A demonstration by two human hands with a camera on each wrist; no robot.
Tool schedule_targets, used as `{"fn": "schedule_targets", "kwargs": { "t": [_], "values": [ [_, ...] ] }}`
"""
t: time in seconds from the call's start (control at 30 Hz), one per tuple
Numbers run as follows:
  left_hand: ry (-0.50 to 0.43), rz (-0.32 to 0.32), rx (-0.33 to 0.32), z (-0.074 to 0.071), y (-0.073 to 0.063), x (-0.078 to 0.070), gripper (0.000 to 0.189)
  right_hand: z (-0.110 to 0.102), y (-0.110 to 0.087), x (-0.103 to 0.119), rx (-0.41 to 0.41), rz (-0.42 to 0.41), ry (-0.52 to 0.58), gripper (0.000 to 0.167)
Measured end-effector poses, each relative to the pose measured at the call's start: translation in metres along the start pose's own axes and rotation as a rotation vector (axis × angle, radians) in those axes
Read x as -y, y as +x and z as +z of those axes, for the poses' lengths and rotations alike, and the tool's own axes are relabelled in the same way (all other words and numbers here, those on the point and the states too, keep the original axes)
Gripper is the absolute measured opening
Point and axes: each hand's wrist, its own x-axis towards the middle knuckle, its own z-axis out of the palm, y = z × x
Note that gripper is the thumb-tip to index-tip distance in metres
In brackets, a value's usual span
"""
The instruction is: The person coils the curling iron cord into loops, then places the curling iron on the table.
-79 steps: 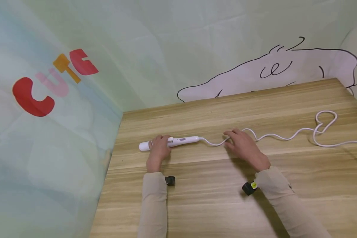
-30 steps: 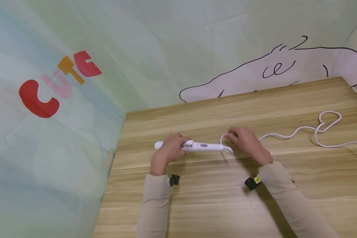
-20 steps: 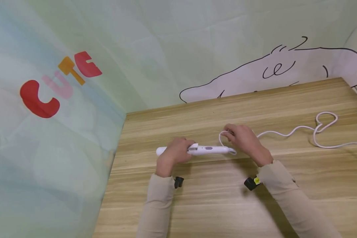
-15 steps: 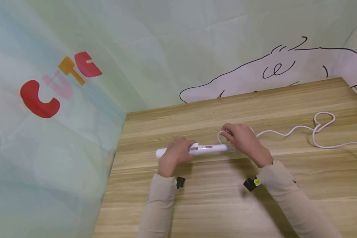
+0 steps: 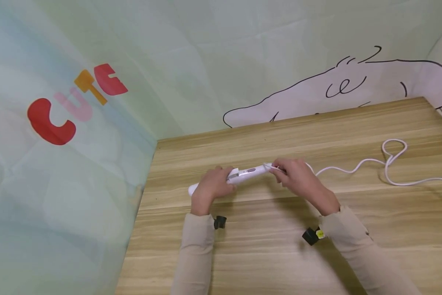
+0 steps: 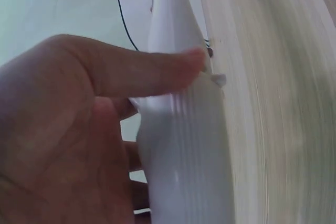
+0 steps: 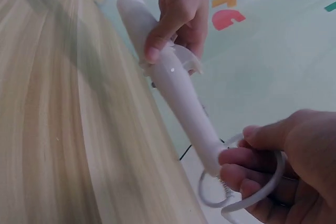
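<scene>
The left forearm (image 5: 196, 252) reaches almost straight ahead, the left hand (image 5: 213, 184) gripping with its left thumb (image 6: 147, 73) stretched across. The right forearm (image 5: 364, 250) slants inward, the right hand (image 5: 298, 178) pinching, its right-hand fingers (image 7: 244, 157) bent.

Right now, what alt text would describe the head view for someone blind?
The left hand grips a white hair styling iron over a wood-grain table; the right hand holds its cord, which trails off rightward.

Head view | I see the left hand (image 5: 211, 187) gripping a white styling iron (image 5: 248, 173) near its middle | right hand (image 5: 297, 177) pinching the white cord (image 5: 372, 159) just beside the iron's end | I follow the cord rightward across the wooden table (image 5: 265, 250) into one loop | coloured CUTE lettering (image 5: 84, 114) on the left wall (image 5: 91, 180)
</scene>
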Motion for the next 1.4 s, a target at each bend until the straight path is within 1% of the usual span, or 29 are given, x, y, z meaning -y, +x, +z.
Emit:
{"fn": "schedule_targets", "kwargs": {
  "t": [0.07,0.17,0.23,0.27,0.37,0.43,0.47,0.53,0.63,0.7,0.73,0.8,0.93,0.97,1.07,1.2,1.3,1.4],
  "values": [
    [-0.014,0.006,-0.006,-0.001,0.000,0.003,0.033,0.003,-0.001,-0.003,0.029,-0.036,0.006,0.016],
    [-0.048,0.023,-0.016,-0.002,0.000,0.006,0.030,0.007,-0.002,-0.009,0.075,-0.120,0.030,0.014],
    [-0.072,0.032,-0.026,-0.002,0.000,0.008,0.032,0.009,-0.003,-0.014,0.092,-0.188,0.047,0.010],
    [-0.088,0.036,-0.032,-0.002,0.000,0.009,0.034,0.010,-0.004,-0.017,0.092,-0.225,0.041,0.008],
    [-0.124,0.041,-0.043,-0.002,-0.001,0.011,0.039,0.013,-0.005,-0.025,0.054,-0.324,-0.009,0.004],
    [-0.130,0.050,-0.058,-0.003,-0.002,0.012,0.039,0.014,-0.006,-0.029,0.025,-0.364,-0.064,0.007],
    [-0.128,0.057,-0.069,-0.004,-0.002,0.012,0.038,0.015,-0.007,-0.031,0.014,-0.370,-0.085,0.008],
    [-0.119,0.076,-0.098,-0.005,-0.002,0.013,0.034,0.018,-0.007,-0.032,0.018,-0.347,-0.084,0.011],
    [-0.125,0.114,-0.135,-0.006,-0.002,0.014,0.029,0.020,-0.007,-0.031,0.039,-0.269,-0.057,0.009],
    [-0.140,0.140,-0.145,-0.008,-0.002,0.014,0.027,0.022,-0.007,-0.029,0.040,-0.218,-0.037,0.007],
    [-0.151,0.150,-0.144,-0.009,-0.002,0.014,0.026,0.022,-0.007,-0.030,0.029,-0.214,-0.040,0.006],
    [-0.168,0.162,-0.139,-0.010,-0.003,0.014,0.026,0.023,-0.006,-0.031,-0.008,-0.222,-0.064,0.006],
    [-0.198,0.161,-0.120,-0.012,-0.005,0.015,0.023,0.023,-0.005,-0.035,-0.099,-0.287,-0.121,0.008],
    [-0.209,0.162,-0.117,-0.012,-0.005,0.016,0.022,0.022,-0.005,-0.036,-0.111,-0.287,-0.135,0.007],
    [-0.253,0.167,-0.108,-0.010,-0.005,0.016,0.020,0.020,-0.004,-0.037,-0.113,-0.275,-0.181,0.009],
    [-0.286,0.176,-0.110,-0.006,-0.005,0.016,0.029,0.019,-0.002,-0.042,-0.082,-0.250,-0.244,0.011],
    [-0.281,0.189,-0.119,-0.004,-0.006,0.017,0.032,0.017,0.002,-0.047,-0.075,-0.237,-0.254,0.010],
    [-0.291,0.206,-0.111,-0.005,-0.007,0.017,0.029,0.013,0.005,-0.052,-0.069,-0.245,-0.229,0.011]
  ]
}}
